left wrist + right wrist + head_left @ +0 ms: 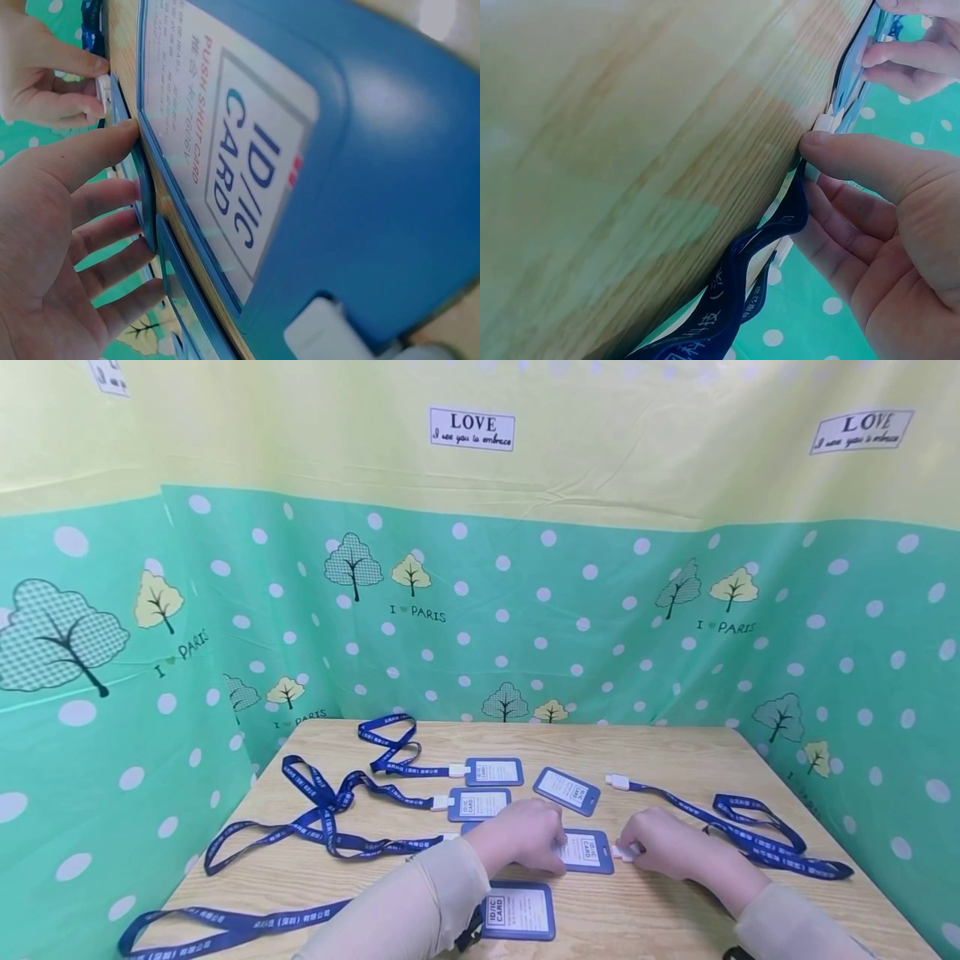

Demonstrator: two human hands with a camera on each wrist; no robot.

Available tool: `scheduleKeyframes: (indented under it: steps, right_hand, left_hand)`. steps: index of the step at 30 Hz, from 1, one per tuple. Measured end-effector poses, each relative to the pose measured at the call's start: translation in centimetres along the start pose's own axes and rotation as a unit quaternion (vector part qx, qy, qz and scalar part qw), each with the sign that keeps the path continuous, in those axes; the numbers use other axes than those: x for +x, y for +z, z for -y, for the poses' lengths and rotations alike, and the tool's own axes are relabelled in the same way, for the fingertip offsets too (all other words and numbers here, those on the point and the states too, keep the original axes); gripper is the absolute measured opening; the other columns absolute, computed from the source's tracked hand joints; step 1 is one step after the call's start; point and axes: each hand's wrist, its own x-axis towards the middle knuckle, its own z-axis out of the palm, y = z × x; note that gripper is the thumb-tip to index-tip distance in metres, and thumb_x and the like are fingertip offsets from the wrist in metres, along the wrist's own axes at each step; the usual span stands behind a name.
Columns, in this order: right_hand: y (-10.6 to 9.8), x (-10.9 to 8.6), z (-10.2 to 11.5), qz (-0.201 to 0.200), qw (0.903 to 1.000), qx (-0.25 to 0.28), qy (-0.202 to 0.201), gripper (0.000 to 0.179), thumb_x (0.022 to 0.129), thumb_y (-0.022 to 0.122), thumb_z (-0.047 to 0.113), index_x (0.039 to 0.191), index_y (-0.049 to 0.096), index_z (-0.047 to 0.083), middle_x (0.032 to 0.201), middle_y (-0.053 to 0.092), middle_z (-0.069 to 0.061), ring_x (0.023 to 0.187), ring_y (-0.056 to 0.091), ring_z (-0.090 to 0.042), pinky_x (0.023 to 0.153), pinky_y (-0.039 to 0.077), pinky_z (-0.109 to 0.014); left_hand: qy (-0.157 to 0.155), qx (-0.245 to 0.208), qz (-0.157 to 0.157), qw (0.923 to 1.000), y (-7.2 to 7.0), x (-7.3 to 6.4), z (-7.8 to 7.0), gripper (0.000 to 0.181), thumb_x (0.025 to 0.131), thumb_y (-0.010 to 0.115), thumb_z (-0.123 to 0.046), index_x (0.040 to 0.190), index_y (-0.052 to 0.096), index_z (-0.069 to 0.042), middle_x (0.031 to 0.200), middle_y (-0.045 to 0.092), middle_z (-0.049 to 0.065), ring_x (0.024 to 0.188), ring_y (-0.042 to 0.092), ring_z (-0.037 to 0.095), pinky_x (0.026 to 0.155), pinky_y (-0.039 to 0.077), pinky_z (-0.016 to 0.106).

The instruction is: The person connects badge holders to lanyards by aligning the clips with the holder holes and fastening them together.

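Note:
My left hand (pixel 525 835) pinches a blue ID card holder (pixel 592 852) near the middle of the table, thumb at its near edge. My right hand (pixel 660 847) pinches the white clip (pixel 823 124) of a navy lanyard (pixel 731 274) between thumb and fingers. This clip sits right at the card holder's right end. Another card holder (pixel 467 828) is mostly hidden behind the left hand. Close under the left forearm lies one more card holder (pixel 517 910), large in the left wrist view with its white clip (pixel 326 330).
Two card holders (pixel 480 804) with lanyards lie farther back on the left. A tilted card holder (pixel 567 790) has no strap on it. Blue lanyards (pixel 322 827) spread over the left; another strap's white clip (pixel 618 782) lies at right. A patterned curtain (pixel 540 627) surrounds the wooden table (pixel 645 743).

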Motion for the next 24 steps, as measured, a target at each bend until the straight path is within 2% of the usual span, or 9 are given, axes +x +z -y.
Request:
scheduleKeyframes:
  steps: [7, 12, 18, 24]
  right_hand:
    - [-0.03, 0.1, -0.01, 0.002, 0.9998, -0.007, -0.021, 0.023, 0.076, 0.082, 0.001, 0.093, 0.081, 0.018, 0.087, 0.073, 0.007, 0.075, 0.06, -0.007, 0.071, 0.056, -0.034]
    - [0.01, 0.18, 0.02, 0.003, 0.9997, -0.01, -0.021, 0.023, 0.077, 0.083, 0.002, 0.095, 0.081, 0.017, 0.09, 0.074, 0.006, 0.078, 0.063, -0.008, 0.074, 0.058, -0.036]
    - [0.06, 0.38, 0.36, 0.004, 0.9999, -0.011, -0.005, 0.024, 0.078, 0.083, 0.002, 0.097, 0.081, 0.016, 0.093, 0.075, 0.003, 0.084, 0.067, -0.014, 0.078, 0.059, -0.039]
    - [0.1, 0.28, 0.3, 0.009, 0.9999, -0.005, 0.006, 0.025, 0.079, 0.083, 0.004, 0.1, 0.081, 0.017, 0.092, 0.074, 0.006, 0.081, 0.064, -0.01, 0.077, 0.058, -0.037]
  left_hand:
    - [-0.005, 0.002, 0.001, 1.0, -0.06, -0.09, -0.07, 0.038, 0.079, 0.083, -0.054, 0.111, 0.079, -0.033, 0.116, 0.063, -0.013, 0.103, 0.058, 0.007, 0.094, 0.05, 0.028]
    - [-0.007, 0.003, 0.0, 1.0, -0.17, -0.17, -0.17, 0.037, 0.079, 0.083, -0.054, 0.11, 0.079, -0.033, 0.115, 0.063, -0.013, 0.103, 0.058, 0.007, 0.094, 0.049, 0.028]
    - [-0.006, 0.005, -0.001, 1.0, -0.16, -0.13, -0.17, 0.038, 0.079, 0.083, -0.054, 0.11, 0.079, -0.033, 0.115, 0.063, -0.013, 0.103, 0.057, 0.007, 0.095, 0.049, 0.027]
    - [-0.01, 0.003, 0.001, 0.9999, -0.15, -0.1, -0.23, 0.038, 0.079, 0.083, -0.054, 0.111, 0.079, -0.033, 0.113, 0.062, -0.013, 0.099, 0.056, 0.006, 0.093, 0.049, 0.026]
